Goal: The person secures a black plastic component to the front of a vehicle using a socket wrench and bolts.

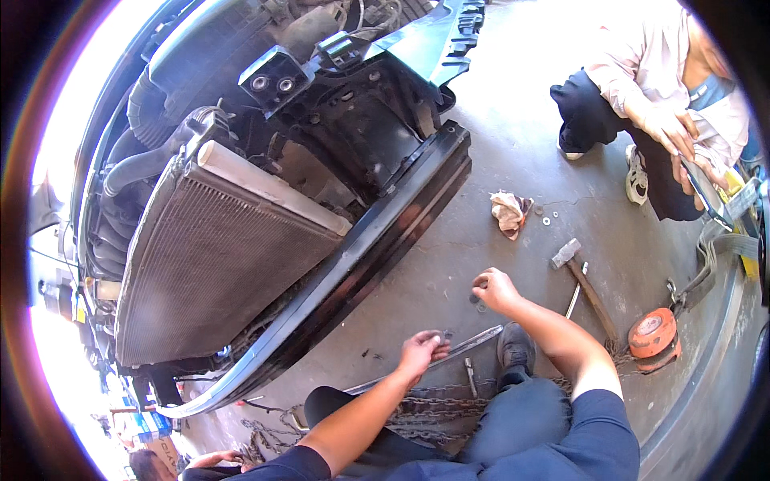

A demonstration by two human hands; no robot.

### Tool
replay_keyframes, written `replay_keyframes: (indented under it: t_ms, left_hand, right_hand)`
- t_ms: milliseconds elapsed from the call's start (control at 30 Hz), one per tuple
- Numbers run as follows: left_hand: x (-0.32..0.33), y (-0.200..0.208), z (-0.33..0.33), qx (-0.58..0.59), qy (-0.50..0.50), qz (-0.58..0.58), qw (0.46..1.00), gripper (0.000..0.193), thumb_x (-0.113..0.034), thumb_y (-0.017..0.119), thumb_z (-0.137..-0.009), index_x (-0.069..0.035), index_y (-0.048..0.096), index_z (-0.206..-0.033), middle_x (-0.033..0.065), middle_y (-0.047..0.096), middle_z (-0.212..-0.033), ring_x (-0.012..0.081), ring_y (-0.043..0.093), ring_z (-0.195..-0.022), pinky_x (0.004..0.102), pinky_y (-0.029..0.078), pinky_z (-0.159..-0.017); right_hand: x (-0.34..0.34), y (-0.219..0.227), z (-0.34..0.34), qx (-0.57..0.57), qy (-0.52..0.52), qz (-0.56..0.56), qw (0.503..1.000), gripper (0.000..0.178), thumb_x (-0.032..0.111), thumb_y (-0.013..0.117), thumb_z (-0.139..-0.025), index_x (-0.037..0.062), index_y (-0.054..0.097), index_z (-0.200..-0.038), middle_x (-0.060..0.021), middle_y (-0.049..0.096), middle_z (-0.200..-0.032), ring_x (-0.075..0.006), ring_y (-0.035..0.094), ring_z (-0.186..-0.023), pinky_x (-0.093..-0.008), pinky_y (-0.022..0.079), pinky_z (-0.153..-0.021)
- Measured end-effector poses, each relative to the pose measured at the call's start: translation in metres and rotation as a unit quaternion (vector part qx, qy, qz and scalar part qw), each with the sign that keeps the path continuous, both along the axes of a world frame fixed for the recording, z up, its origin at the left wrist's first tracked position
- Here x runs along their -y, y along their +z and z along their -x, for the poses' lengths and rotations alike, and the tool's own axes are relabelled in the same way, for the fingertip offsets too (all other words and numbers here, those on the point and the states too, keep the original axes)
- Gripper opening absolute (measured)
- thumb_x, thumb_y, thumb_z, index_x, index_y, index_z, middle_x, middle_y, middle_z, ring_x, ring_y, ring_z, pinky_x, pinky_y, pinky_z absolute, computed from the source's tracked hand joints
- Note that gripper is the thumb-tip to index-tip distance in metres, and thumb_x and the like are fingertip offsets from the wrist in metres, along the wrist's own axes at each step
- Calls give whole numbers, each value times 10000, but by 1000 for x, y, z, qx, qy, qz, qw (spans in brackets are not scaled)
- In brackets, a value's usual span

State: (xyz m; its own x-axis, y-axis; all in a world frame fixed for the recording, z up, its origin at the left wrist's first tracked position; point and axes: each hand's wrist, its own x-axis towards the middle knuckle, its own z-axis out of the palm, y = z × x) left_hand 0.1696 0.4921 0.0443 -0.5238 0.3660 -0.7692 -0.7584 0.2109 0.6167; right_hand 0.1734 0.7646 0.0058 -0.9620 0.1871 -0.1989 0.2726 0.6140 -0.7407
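Observation:
Over the floor in front of the car, my left hand [420, 353] is closed, with a small dark piece at its fingertips, too small to name. Farther right, my right hand [496, 290] has its fingers curled together; what is in them, if anything, I cannot make out. Small dark round pieces [479, 305] show just below those fingers. A long metal bar [475, 340] lies between my hands and my shoe, and a short metal tool [470, 377] rests nearer to me. Close by on the left is the car's dark front crossbeam [353, 248], before the radiator [220, 260].
A hammer [588, 289] lies to the right beside a shiny rod [577, 290]. Beyond are a crumpled rag [510, 213] and washers [547, 221]. An orange hoist block [654, 338] and chains [433, 409] lie near me. Another person [642, 104] crouches at far right holding a phone.

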Motion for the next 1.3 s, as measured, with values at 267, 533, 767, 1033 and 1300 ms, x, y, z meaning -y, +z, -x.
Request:
replay_keyframes:
  t_ms: [267,533,767,1033,1300]
  left_hand:
    - [-70,50,13,40,22,-176,983,319,-155,490,-1035,55,542,-1269,169,657,-1180,267,665,-1084,382,545,-969]
    - [-96,78,-9,34,-19,-132,990,283,-149,493,-1034,42,568,-1229,149,653,-1156,244,669,-1053,389,539,-980]
    - [-98,78,-23,71,-45,-200,976,304,-160,470,-1043,37,552,-1260,153,651,-1167,247,670,-1044,390,553,-960]
    - [-92,74,-38,-22,-77,-197,977,342,-193,485,-1041,31,549,-1291,150,646,-1198,247,654,-1093,408,522,-1004]
    - [-92,94,-21,111,-31,-174,978,324,-237,485,-1041,21,586,-1209,157,673,-1152,260,675,-1035,406,542,-965]
  right_hand:
    - [13,112,-54,-5,-23,267,963,229,113,715,-892,3,708,-1092,-84,683,-935,-140,649,-826,-296,538,-767]
    - [10,138,-100,-71,-98,233,965,193,92,719,-876,25,725,-1058,-74,661,-946,-136,630,-842,-279,511,-760]
    - [17,137,-120,-63,-108,218,968,196,106,719,-871,37,734,-1055,-52,643,-916,-126,602,-820,-285,493,-739]
    - [28,127,-126,-62,-183,276,942,306,170,746,-857,11,692,-1113,-61,671,-960,-128,605,-838,-295,511,-789]
    - [18,108,-134,-58,-179,373,908,333,228,695,-926,-39,668,-1122,-77,708,-993,-114,625,-909,-294,515,-824]
